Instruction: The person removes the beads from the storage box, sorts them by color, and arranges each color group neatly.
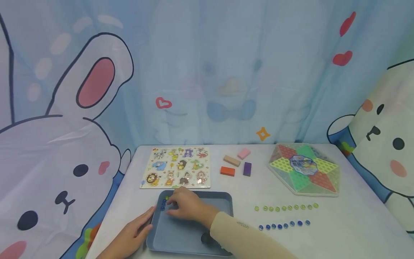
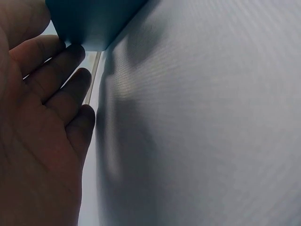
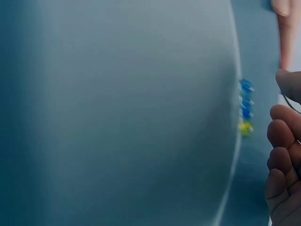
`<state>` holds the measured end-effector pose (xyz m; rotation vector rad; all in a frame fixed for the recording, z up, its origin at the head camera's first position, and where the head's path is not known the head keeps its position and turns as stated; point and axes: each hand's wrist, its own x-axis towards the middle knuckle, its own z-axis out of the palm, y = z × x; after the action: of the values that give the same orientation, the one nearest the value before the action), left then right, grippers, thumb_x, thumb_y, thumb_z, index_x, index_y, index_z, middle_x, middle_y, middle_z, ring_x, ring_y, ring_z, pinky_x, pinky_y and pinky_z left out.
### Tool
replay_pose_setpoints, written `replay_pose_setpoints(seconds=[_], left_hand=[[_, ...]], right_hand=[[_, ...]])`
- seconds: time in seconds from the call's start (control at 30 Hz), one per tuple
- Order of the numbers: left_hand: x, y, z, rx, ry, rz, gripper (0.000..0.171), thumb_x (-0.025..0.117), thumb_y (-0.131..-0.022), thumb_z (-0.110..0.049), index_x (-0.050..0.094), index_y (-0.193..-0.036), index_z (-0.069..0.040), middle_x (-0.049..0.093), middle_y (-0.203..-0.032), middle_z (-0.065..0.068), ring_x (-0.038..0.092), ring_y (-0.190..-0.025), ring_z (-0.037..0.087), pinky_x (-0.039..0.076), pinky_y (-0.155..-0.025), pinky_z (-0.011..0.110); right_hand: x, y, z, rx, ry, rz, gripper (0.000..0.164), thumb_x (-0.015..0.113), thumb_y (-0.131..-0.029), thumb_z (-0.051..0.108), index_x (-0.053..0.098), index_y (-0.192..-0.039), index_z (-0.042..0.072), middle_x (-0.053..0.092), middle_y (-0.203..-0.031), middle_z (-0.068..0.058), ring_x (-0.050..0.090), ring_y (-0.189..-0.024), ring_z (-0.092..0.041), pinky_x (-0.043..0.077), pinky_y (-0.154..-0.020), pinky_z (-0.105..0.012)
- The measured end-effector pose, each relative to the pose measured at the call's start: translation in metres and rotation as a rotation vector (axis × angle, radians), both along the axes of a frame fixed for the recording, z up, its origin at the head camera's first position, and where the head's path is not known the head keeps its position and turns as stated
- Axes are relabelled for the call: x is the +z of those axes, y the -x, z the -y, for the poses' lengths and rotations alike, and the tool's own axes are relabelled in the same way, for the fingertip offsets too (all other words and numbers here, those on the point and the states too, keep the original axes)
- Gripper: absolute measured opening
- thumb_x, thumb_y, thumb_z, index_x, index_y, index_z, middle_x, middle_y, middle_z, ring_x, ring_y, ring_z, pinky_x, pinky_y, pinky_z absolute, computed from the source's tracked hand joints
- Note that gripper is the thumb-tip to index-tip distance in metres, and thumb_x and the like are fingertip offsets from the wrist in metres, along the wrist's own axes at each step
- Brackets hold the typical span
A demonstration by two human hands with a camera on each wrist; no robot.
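My right hand (image 1: 187, 204) reaches over the far left corner of a blue-grey tray (image 1: 181, 241), fingers bent and thumb apart from them. Close to its fingertips, a short line of small shiny blue beads (image 1: 163, 203) with a yellow-green bead (image 1: 167, 198) at the far end lies along the tray's left side. The right wrist view shows these blue beads (image 3: 246, 100) beside the thumb and fingers, with nothing seen between them. Against the tray's left wall rests my left hand (image 1: 132, 232). Its fingers (image 2: 70, 89) are loosely extended in the left wrist view, fingertips at the wall.
Right of the tray lie a row of yellow-green beads (image 1: 290, 207) and a row of blue beads (image 1: 286, 226). Behind are an animal puzzle board (image 1: 176, 167), several coloured blocks (image 1: 228, 171) and a hexagonal patterned case (image 1: 304, 169). A printed curtain (image 1: 226, 72) hangs behind the table.
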<state>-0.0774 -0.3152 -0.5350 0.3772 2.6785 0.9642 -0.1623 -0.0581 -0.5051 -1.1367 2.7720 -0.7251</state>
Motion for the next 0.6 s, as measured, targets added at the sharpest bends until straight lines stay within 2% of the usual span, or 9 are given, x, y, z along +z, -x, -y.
replay_pose_setpoints(seconds=[0.17,0.6], left_hand=[[-0.001,0.000,-0.001,0.004,0.000,-0.015,0.067,0.048,-0.108,-0.056,0.033,-0.165,-0.025,0.036,-0.170,-0.002,0.036,-0.156,0.025,0.039,-0.125,0.049],[0.001,-0.002,0.000,-0.011,-0.002,-0.034,0.065,0.047,-0.108,-0.054,0.034,-0.165,-0.025,0.037,-0.170,0.003,0.037,-0.155,0.031,0.042,-0.125,0.043]], right_hand=[[-0.008,0.000,0.013,-0.005,-0.011,0.031,0.029,0.084,-0.088,0.042,0.082,-0.111,0.023,0.060,-0.084,0.014,0.046,-0.079,0.002,0.044,-0.067,-0.010],[-0.015,-0.002,0.034,0.002,-0.071,-0.003,0.022,0.086,-0.086,0.036,0.083,-0.104,0.024,0.060,-0.081,0.016,0.045,-0.076,0.002,0.042,-0.066,-0.010]])
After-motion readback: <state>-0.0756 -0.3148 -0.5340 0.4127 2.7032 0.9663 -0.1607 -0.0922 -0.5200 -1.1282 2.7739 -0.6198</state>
